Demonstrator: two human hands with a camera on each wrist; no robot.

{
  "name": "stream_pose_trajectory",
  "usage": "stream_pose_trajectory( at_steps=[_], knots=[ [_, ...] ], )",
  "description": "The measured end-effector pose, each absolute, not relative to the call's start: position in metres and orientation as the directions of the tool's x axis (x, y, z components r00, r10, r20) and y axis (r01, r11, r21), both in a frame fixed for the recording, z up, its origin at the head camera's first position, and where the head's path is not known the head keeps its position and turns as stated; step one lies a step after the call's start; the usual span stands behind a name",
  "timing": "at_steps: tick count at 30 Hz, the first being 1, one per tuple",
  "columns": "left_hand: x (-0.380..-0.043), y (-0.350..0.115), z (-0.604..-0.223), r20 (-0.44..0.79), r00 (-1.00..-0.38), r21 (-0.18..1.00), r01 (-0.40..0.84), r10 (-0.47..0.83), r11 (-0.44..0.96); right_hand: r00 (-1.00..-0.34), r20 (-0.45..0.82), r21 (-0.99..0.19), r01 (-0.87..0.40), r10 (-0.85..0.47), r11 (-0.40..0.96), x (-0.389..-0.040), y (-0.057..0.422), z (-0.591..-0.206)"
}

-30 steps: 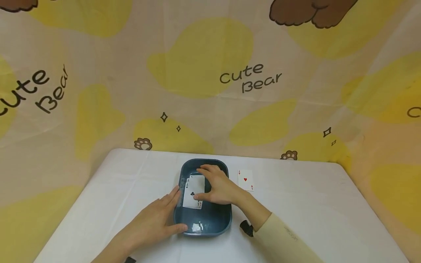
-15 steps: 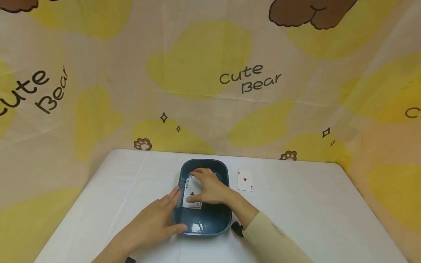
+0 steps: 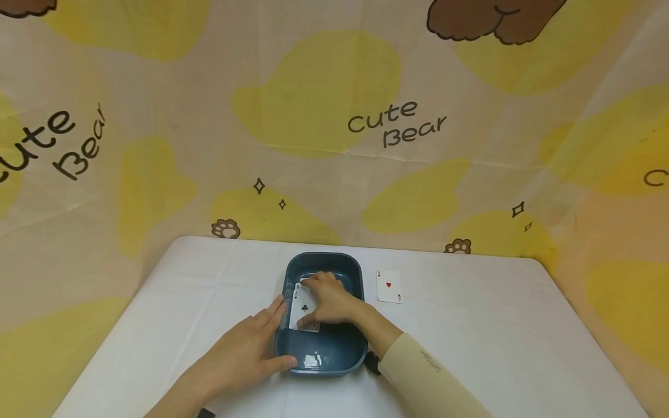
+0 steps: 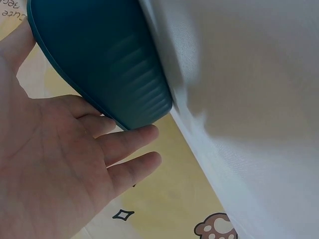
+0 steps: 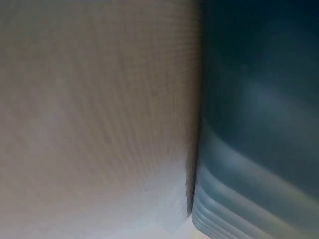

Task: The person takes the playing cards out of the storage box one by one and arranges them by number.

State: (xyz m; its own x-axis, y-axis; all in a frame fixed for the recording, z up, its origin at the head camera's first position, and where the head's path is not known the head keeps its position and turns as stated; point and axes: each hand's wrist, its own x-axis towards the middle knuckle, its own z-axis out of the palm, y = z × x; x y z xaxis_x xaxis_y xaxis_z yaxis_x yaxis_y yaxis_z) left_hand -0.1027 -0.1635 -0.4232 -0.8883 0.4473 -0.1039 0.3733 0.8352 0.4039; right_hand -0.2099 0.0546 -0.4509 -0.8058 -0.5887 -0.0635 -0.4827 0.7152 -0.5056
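A dark blue plastic basin stands on the table, its ribbed outer wall filling part of the left wrist view. My left hand touches its left side, thumb at the near rim and fingers extended along the wall. Inside lie several overlapping playing cards, an ace of clubs on top. Over them is my right hand, its curved thumb and fingers spread across the cards; whether it grips them is unclear. The right wrist view is blurred, showing only the basin's outside and a pale surface.
An ace of hearts lies face up to the right of the basin. White cloth covers the table, and a patterned yellow and beige curtain hangs behind and at the sides.
My right hand has moved left and slightly nearer over the cards, covering more of them. The left hand, the basin and the ace of hearts stay in place.
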Motion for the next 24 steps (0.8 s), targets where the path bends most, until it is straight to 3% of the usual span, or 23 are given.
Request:
stream_pose_trajectory(
  at_steps=[24],
  knots=[
    [-0.1015,-0.1651,-0.4236,-0.099,-0.892,0.421,0.364,0.441,0.831,-0.809,-0.088,-0.382,-0.511,-0.581,0.770,-0.2055,0.0525,-0.4526]
  ],
)
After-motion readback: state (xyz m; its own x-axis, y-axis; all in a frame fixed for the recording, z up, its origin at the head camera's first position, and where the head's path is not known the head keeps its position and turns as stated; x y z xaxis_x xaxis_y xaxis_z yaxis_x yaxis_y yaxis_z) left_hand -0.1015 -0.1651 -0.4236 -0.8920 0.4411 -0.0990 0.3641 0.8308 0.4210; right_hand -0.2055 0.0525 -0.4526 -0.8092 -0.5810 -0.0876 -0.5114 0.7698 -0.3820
